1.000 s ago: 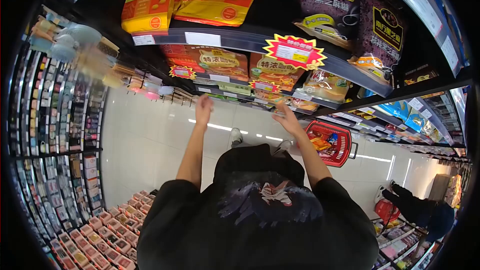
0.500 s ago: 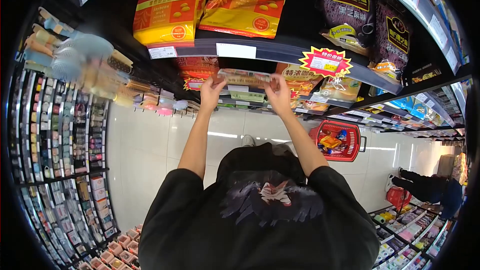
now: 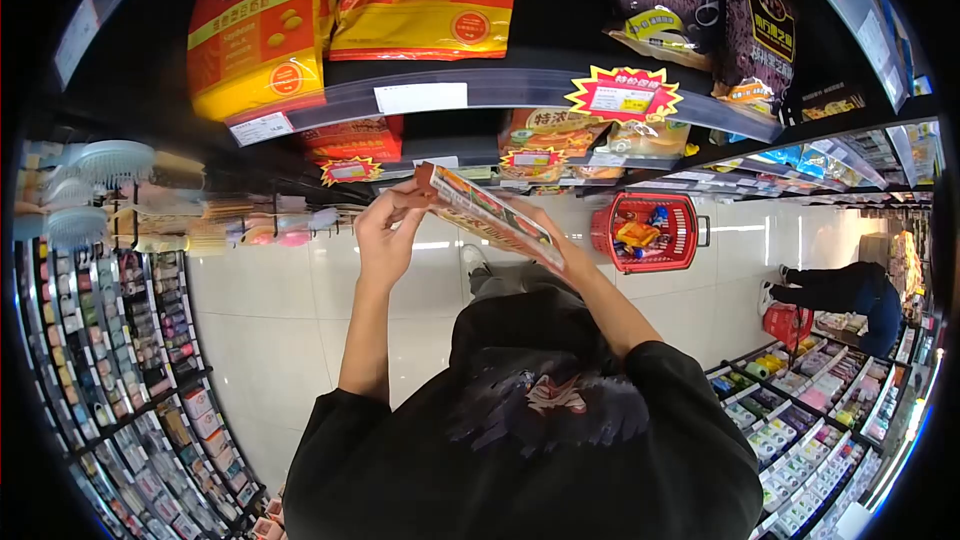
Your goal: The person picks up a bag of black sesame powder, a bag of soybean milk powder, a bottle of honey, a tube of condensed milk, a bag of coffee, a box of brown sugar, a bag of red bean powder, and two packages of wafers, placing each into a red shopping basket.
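Packet (image 3: 490, 215) now clear of the shelf (image 3: 520, 90) — drawn down toward me and tilted. My left hand (image 3: 385, 230) and right hand (image 3: 572, 262) grip its two ends — picking done, basket (image 3: 645, 232) on the floor nearby.

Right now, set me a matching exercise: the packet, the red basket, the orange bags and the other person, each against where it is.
Things:
1. packet
2. red basket
3. orange bags
4. other person

Places:
A. on the floor, below the shelves
B. on the highest shelf in view
C. bent over at the far right
D. held between the left hand and right hand

Pairs: 1-D, 2-A, 3-B, 4-C
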Tool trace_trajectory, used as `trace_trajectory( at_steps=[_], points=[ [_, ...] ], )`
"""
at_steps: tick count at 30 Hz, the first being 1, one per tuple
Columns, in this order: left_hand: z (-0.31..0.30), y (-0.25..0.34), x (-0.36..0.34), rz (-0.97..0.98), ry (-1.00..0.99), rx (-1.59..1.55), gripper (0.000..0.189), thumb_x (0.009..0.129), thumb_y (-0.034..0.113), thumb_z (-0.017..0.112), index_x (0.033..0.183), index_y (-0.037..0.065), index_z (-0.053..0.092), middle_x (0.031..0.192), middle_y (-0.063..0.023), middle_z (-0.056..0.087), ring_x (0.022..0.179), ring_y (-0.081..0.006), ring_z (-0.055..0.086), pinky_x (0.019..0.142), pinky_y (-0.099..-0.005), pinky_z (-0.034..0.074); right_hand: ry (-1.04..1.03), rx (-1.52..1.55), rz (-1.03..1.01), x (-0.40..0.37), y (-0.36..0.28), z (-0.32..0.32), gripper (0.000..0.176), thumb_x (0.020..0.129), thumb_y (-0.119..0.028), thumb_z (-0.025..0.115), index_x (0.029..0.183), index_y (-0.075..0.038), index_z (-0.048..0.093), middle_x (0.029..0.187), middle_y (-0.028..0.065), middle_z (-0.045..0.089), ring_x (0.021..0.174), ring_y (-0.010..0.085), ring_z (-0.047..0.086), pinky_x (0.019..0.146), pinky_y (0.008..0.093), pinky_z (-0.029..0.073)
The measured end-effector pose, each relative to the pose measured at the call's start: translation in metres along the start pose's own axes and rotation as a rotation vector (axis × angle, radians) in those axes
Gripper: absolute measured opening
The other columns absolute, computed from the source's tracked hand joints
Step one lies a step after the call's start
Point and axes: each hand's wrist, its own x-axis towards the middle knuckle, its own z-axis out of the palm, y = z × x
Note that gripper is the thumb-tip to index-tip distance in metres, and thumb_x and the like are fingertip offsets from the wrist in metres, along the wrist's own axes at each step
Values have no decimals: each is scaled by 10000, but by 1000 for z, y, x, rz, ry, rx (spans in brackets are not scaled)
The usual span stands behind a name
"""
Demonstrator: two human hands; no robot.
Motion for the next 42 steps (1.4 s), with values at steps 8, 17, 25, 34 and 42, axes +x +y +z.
trace_trajectory(
  at_steps=[8, 17, 25, 34, 42],
  points=[
    [27, 30, -23, -7, -36, 111, 141, 756, 20, 663, 784, -5, 527, 812, -95, 637, 757, -144, 629, 675, -251, 494, 107, 142, 396, -74, -71, -16, 687, 644, -50, 770, 1222, -28, 398, 1198, 67, 504, 1093, 165, 477, 946, 303, 385],
    [180, 53, -113, -177, -259, -517, 982, 679, 544, 654, 1356, 9, 185, 1352, -159, 304, 1263, -248, 290, 1043, -379, 209, 68, 551, 228, -194, -124, -131, 821, 556, -25, 720, 1280, -24, 332, 1211, 86, 486, 1128, 196, 465, 948, 330, 377],
    [304, 121, -194, -206, -71, -678, 794, 654, 90, 736, 1294, -16, 279, 1171, -91, 476, 1085, -170, 482, 908, -300, 400, 294, 606, 275, -302, -147, -170, 805, 603, -52, 686, 1303, -15, 292, 1203, 130, 489, 1092, 221, 503, 899, 344, 437],
    [322, 156, -242, -51, -155, -558, 826, 704, 193, 710, 1335, -12, 218, 1291, -156, 377, 1178, -211, 402, 975, -345, 339, 142, 515, 34, -363, -178, -163, 711, 597, 22, 710, 1230, 12, 387, 1139, 104, 536, 1025, 186, 544, 879, 320, 441],
    [335, 171, -284, 3, -244, -53, 1009, 721, 522, 616, 1402, 42, 47, 1439, -170, 136, 1331, -313, 151, 1048, -436, 194, 406, -273, -40, -379, -212, -105, 573, 726, -40, 637, 1226, 32, 367, 1046, 168, 569, 904, 173, 581, 815, 309, 461]
  ],
)
